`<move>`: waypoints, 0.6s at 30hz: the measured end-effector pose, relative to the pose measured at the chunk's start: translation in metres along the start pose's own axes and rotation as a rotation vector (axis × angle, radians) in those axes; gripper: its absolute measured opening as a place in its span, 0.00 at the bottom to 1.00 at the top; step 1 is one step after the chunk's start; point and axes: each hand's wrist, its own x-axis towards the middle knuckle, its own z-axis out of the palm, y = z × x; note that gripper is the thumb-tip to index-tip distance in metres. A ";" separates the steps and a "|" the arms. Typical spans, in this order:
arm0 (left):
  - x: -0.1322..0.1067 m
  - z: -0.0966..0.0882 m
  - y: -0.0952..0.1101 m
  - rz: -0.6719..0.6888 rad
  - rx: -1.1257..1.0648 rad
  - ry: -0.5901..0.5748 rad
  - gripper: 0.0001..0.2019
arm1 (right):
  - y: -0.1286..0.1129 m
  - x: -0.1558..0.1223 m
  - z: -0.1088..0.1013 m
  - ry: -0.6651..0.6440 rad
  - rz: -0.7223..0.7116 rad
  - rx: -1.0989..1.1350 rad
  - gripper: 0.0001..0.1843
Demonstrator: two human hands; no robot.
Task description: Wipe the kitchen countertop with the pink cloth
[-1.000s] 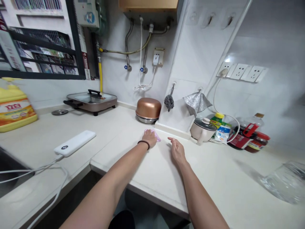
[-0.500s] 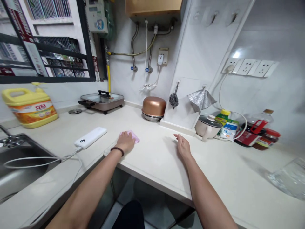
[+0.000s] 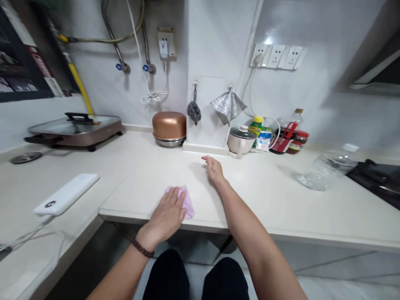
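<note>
Cloth (image 3: pixel 188 203), pink, lies near the front edge of the desk (image 3: pixel 281 208), partly covered by the left hand (image 3: pixel 167 216). That hand lies flat on it, grip open, fingers extended. The right hand (image 3: pixel 214 170) rests palm down on bare desk farther back, apart from the cloth, grip open and holding nothing. A white power bank (image 3: pixel 66 194) with a cable lies on the lower surface to the left. At the wall stand a copper-coloured pot (image 3: pixel 169 125), a small lidded cooker (image 3: pixel 240 140) and condiment bottles (image 3: pixel 283 139); their labels are too small to read. A clear plastic bottle (image 3: pixel 326 168) lies on its side to the right.
</note>
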 end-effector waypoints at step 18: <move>0.074 -0.016 -0.164 -0.355 0.281 -0.063 0.30 | -0.010 -0.001 -0.009 -0.089 0.012 -0.215 0.31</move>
